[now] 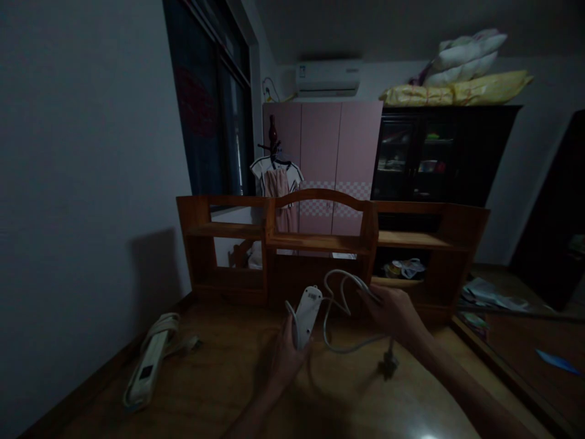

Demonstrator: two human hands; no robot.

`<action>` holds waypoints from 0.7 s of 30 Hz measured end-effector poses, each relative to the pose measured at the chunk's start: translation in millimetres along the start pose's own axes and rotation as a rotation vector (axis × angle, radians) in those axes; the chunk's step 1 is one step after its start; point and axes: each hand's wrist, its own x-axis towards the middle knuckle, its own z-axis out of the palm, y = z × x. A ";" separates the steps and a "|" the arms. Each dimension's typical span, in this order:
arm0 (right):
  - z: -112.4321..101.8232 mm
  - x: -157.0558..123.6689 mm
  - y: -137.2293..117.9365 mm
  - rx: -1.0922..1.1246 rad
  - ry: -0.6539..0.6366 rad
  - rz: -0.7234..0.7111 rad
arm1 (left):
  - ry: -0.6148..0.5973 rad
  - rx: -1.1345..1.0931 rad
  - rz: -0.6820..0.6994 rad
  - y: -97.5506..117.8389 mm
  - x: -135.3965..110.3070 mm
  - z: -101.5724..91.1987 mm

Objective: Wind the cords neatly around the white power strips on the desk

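My left hand (289, 352) is closed around the lower end of a white power strip (308, 312), which is tilted upward above the table. One loop of its cord passes under the left fingers along the strip's side. Loose loops of the white cord (338, 350) run across to my right hand (388, 308), whose fingers are closed on the cord. Below the right hand hangs the plug (388, 364), dark and slightly blurred. A second power strip (153, 363), with its cord wound round its far end, lies on the table to the left, touched by neither hand.
A wooden table (219, 378) spreads under my hands. Along its back stands a low wooden shelf unit (320, 242). A wall (91, 183) borders the left side. Behind are a pink wardrobe (320, 140), a clothes stand with garments (276, 174) and a dark cabinet (439, 152).
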 end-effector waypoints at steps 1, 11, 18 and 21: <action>-2.3 0.1 -2.2 0.095 0.039 0.026 | -0.005 -0.015 -0.019 -1.3 0.7 0.1; 20.2 -11.1 51.7 0.688 0.073 0.464 | -0.003 -0.111 -0.065 -3.9 3.5 0.0; 52.3 -47.5 104.5 0.441 0.043 0.440 | -0.025 -0.047 -0.104 -0.8 1.9 2.8; 59.1 -59.5 122.2 0.407 0.031 0.481 | -0.041 -0.038 -0.079 1.4 1.0 1.5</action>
